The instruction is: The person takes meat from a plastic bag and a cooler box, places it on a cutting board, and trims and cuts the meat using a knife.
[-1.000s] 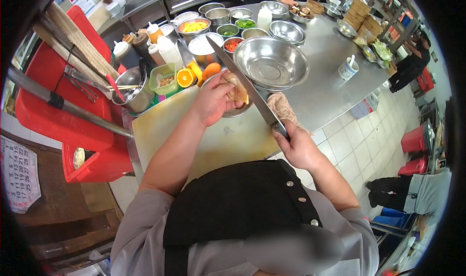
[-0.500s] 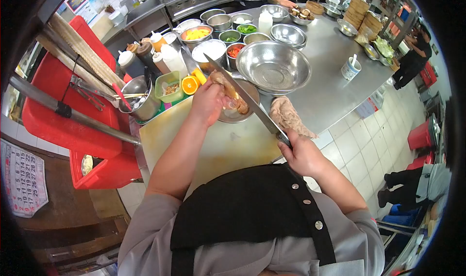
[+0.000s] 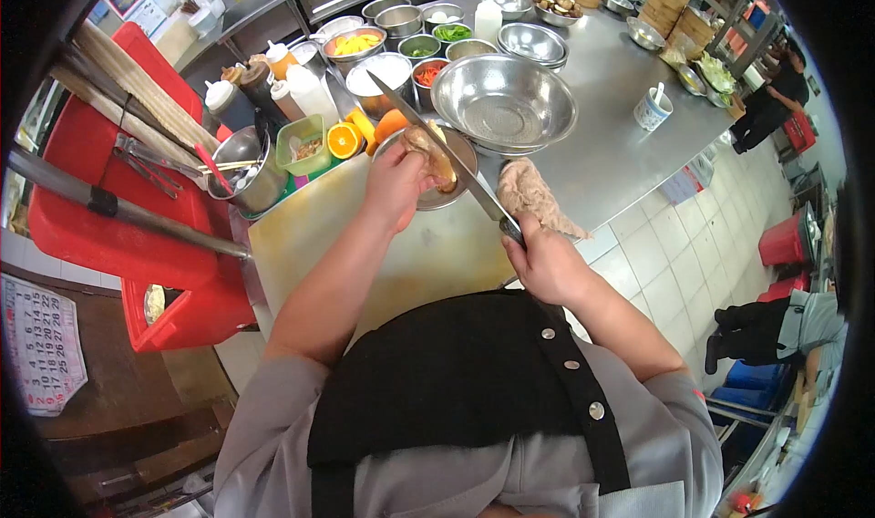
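Observation:
My left hand [image 3: 394, 188] is closed on a pale piece of raw meat [image 3: 437, 160], likely chicken, over a metal bowl [image 3: 468, 153] at the board's far side. In my right hand [image 3: 551, 267], the fingers wrap round the black handle of a long kitchen knife [image 3: 478, 192]. Its blade slants up and leftward, passing over the bowl right beside the meat; I cannot tell whether the edge touches it. Below both hands lies the worn cutting board [image 3: 428, 258]. A crumpled brownish cloth [image 3: 533, 194] rests just beyond my right hand.
A large perforated steel bowl [image 3: 506, 108] stands past the cloth. Cut orange [image 3: 344, 140], a green tub [image 3: 299, 144], squeeze bottles [image 3: 310, 94] and several bowls of cut vegetables crowd the left and back. A patterned cup [image 3: 653, 108] stands right. Other people work at the back and right.
The view has shifted slightly, so the table sits a little higher and further left. The meat in my left hand hangs down less. Both hands keep their hold.

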{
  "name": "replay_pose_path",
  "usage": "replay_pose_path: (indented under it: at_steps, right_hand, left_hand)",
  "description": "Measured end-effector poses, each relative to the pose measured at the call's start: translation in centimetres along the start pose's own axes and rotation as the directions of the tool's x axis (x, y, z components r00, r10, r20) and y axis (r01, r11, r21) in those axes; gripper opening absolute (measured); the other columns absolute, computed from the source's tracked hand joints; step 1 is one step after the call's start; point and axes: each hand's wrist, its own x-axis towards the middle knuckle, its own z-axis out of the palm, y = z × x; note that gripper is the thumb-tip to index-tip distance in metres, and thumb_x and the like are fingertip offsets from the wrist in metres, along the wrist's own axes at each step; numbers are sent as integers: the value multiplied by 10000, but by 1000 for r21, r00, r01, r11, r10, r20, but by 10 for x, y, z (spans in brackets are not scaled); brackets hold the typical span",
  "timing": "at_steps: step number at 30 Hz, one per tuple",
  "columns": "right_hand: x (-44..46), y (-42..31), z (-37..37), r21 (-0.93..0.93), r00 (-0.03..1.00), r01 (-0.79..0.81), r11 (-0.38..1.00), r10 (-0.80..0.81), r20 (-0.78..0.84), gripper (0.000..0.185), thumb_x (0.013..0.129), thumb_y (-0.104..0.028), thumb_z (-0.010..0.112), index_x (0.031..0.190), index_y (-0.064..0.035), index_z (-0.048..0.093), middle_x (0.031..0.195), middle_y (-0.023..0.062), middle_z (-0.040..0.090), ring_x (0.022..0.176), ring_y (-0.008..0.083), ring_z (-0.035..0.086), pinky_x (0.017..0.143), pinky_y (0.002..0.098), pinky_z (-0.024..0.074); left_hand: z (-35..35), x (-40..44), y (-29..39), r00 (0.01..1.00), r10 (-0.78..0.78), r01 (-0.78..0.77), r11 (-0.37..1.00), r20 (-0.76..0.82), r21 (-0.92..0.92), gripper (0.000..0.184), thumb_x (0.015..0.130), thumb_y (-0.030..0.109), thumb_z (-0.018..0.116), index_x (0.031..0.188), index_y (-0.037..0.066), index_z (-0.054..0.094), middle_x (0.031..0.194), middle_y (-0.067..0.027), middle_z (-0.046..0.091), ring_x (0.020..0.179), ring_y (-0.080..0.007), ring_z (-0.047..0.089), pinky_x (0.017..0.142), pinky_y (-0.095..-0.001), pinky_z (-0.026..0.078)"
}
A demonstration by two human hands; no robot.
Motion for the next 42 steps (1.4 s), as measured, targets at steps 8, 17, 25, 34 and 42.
replay_pose_path:
  at_steps: [8,17,25,34,42]
  right_hand:
    - [11,4,9,30,999,33,999,-32,-36,353,1020,-229,566,1209,57,483,812,319,662,813,498,664,722,544,524]
    - [18,8,17,5,993,53,999,-53,-108,349,1004,-227,595,1222,31,507,829,293,676,820,483,670,720,529,529]
    - [21,1,19,-38,986,121,992,-125,-111,292,995,-254,586,1127,0,524,823,285,680,791,479,677,719,561,540]
    - [19,-1,15,-70,988,136,988,-141,-68,287,1002,-264,578,1135,-14,529,829,276,685,800,478,675,723,559,540]
    - [21,6,24,369,998,49,928,-63,24,290,1018,-268,599,1094,11,568,836,255,669,821,423,680,740,472,521]
  left_hand:
    - [-2,0,-9,993,-59,61,998,97,-18,289,1008,102,508,1279,74,606,1181,-52,679,1038,-177,675,856,-356,547]
    - [-3,4,3,990,-129,139,921,-53,364,270,1005,177,615,1244,50,619,1097,-47,689,953,-146,659,842,-334,558]
    - [-3,-4,8,987,-141,138,990,76,42,319,990,145,597,1285,22,595,1181,-97,675,1033,-198,677,926,-369,550]
    - [-2,-5,6,985,-104,98,994,134,51,349,970,79,579,1315,26,560,1192,-94,681,1162,-228,667,959,-393,541]
    - [-8,0,7,990,-139,133,981,30,144,295,959,107,638,1248,46,631,1175,-63,689,1087,-204,678,875,-376,565]
